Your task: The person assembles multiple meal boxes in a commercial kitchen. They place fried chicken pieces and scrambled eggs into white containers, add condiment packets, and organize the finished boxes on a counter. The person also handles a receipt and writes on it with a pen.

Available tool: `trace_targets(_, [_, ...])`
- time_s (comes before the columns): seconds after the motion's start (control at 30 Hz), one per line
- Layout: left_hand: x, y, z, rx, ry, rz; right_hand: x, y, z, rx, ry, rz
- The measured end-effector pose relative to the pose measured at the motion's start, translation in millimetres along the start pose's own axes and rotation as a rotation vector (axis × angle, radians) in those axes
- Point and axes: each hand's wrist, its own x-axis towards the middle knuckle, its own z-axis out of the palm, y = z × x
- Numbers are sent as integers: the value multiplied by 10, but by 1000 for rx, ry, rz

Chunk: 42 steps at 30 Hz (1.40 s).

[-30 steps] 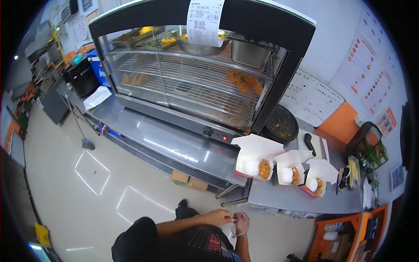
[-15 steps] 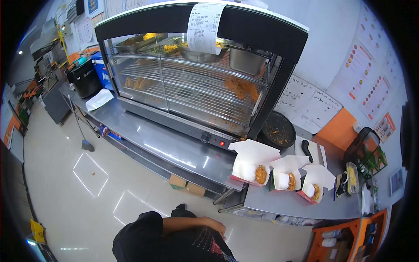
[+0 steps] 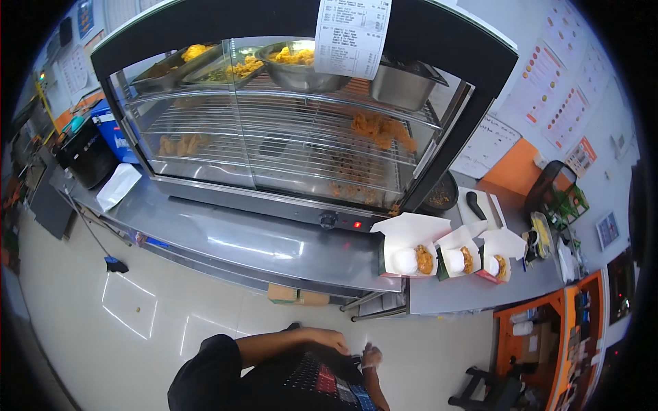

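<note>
Left hand and right hand partly curled, apart; any hold unclear. Best to work clear of the open boxes.

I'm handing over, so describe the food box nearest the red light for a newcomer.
Find the big glass-fronted warming cabinet, then the red light low on its front. To the right of that light, three open food boxes stand in a row. Yours is the leftmost box, which looks largest of the three.
</note>
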Motion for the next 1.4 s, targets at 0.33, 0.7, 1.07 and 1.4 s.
trace_targets(0.33, [-2522, 340, -200, 666, 520, -424, -476, -695, 283, -859, -93, 97])
trace_targets(0.7, [-2248, 933, -1034, 544, 1137, 116, -562, -762, 164, -835, -157, 19])
trace_targets(1.07, [-1688, 3423, -2651, 462, 1584, 864, -668, -671, 121, -208, 222, 94])
trace_targets(1.4, [-1421, 4023, -3127, 424, 1444, 948, -1304, 306, 144, -791, -127, 273])
